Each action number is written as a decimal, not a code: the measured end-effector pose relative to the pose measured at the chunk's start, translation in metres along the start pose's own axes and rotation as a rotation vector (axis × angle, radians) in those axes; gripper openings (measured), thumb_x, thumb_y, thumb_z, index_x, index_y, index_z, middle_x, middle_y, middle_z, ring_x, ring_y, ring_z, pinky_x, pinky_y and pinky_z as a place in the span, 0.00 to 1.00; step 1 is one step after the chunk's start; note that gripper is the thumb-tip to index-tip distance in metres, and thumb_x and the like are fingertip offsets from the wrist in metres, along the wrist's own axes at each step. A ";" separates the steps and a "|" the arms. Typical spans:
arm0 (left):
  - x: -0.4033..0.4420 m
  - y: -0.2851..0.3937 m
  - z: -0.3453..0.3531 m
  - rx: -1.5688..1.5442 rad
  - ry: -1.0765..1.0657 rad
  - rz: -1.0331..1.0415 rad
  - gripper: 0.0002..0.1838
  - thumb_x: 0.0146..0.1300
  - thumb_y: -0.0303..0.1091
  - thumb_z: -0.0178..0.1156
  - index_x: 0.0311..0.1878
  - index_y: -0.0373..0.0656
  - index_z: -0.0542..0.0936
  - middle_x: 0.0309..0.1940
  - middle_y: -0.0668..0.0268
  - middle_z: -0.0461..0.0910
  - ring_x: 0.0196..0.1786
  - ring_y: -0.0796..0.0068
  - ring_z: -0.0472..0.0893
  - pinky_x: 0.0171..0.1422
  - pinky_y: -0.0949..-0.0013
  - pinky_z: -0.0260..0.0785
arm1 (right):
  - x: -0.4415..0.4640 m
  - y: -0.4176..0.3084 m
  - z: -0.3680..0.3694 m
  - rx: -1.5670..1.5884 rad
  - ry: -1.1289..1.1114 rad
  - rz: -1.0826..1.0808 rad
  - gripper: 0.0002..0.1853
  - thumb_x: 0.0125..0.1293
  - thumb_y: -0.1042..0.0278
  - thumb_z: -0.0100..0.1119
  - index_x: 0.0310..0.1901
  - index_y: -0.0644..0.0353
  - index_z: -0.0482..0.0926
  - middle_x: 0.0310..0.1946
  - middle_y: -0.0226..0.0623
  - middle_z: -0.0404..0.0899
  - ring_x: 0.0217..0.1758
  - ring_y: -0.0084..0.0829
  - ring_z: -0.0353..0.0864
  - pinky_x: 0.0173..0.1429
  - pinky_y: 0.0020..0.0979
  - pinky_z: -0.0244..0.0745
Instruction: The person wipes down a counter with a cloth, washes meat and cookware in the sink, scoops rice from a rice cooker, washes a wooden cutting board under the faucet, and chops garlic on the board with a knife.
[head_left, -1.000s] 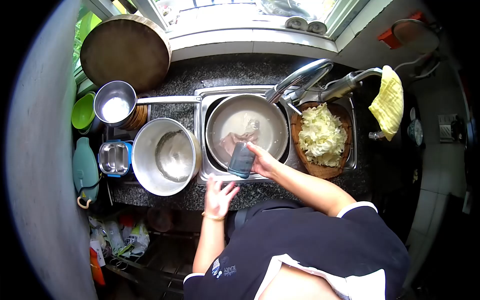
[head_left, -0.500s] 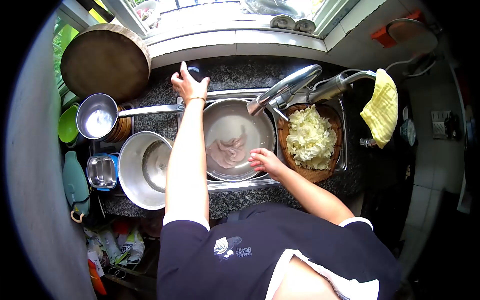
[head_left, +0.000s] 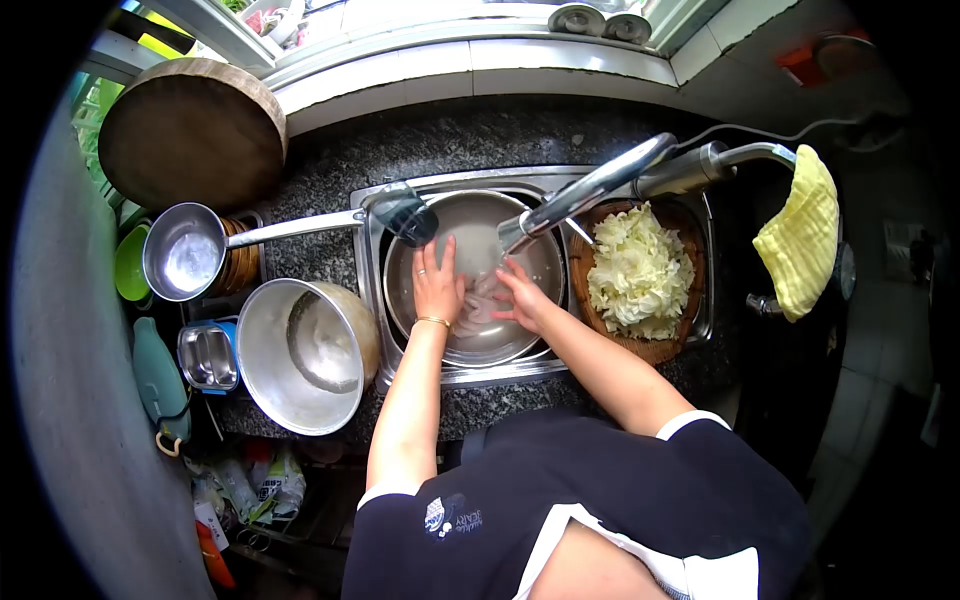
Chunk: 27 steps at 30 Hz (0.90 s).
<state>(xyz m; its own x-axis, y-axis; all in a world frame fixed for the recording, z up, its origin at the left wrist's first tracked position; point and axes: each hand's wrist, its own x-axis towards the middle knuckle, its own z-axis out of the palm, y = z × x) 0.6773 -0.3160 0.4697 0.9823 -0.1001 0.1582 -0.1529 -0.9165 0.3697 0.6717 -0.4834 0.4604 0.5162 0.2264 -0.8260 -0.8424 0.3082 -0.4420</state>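
My left hand (head_left: 437, 287), with a ring and a gold bracelet, is over the left side of a round metal basin (head_left: 402, 300) in the sink. Its fingers are spread and hold nothing. On the basin's right side, my right hand (head_left: 522, 298) has its fingers apart, beside the pale pink meat (head_left: 480, 305) lying in water. Whether either hand touches the meat is unclear. Just beyond my left fingertips, a dark-ended, partly see-through container (head_left: 404, 214) sits tilted at the sink's back left corner; its kind is hard to make out. The faucet (head_left: 590, 195) reaches over the basin's back right.
A wicker basket (head_left: 655, 350) of shredded cabbage (head_left: 640, 270) stands at right. To the left are a large metal pot (head_left: 265, 350), a long-handled saucepan (head_left: 185, 250), a steel box (head_left: 208, 357) and a round chopping board (head_left: 193, 130). A yellow cloth (head_left: 800, 235) hangs at right.
My left hand has come back from the counter behind the sink to the basin. The dark-ended container is now at the sink corner. My right hand has opened more beside the meat.
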 end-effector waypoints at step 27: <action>-0.010 0.114 -0.016 -0.831 -0.022 -0.356 0.13 0.65 0.40 0.50 0.35 0.38 0.69 0.28 0.46 0.76 0.35 0.47 0.77 0.39 0.53 0.66 | 0.034 0.005 0.002 0.193 -0.278 -0.034 0.23 0.68 0.43 0.45 0.53 0.52 0.69 0.37 0.30 0.76 0.39 0.28 0.77 0.42 0.34 0.73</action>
<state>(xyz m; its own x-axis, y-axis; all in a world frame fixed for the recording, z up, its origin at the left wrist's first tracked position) 0.6485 -0.4133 0.5247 0.9870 0.1205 -0.1068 0.1404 -0.3199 0.9370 0.6850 -0.4727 0.4308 0.5880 0.4483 -0.6733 -0.7931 0.4833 -0.3708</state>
